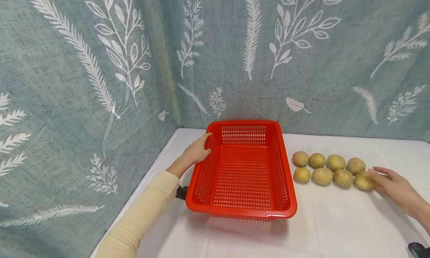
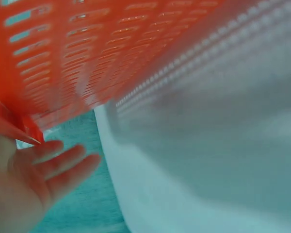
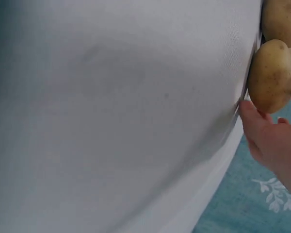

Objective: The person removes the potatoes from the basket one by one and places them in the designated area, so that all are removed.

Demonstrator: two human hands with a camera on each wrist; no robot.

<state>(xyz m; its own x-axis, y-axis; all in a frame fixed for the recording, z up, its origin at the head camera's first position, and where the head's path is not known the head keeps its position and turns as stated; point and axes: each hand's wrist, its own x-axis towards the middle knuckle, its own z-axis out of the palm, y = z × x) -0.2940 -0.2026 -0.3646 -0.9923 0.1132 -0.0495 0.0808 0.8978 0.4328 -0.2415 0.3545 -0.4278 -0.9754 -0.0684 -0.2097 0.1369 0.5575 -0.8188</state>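
Note:
A red plastic basket [image 1: 242, 212] with slotted walls stands on the white table, its mesh bottom showing bare. My left hand [image 1: 197, 149] holds its left rim, the thumb on the inner side. In the left wrist view, the other fingers [image 2: 70, 170] extend loosely beneath the rim, outside the slotted wall. Right of the basket, several potatoes [image 1: 322, 176] lie in two rows. At the right end of the near row, my right hand [image 1: 398, 189] touches the last potato [image 1: 364, 181] with its fingertips. The right wrist view shows those fingertips low against the end of that potato [image 3: 271, 77].
A white cloth [image 1: 336, 228] covers the table. Behind and to the left hangs a green-grey curtain [image 1: 231, 64] with white leaf prints. A dark object [image 1: 181, 192] shows beside the basket's left wall, and another dark piece [image 1: 418, 249] at the lower right.

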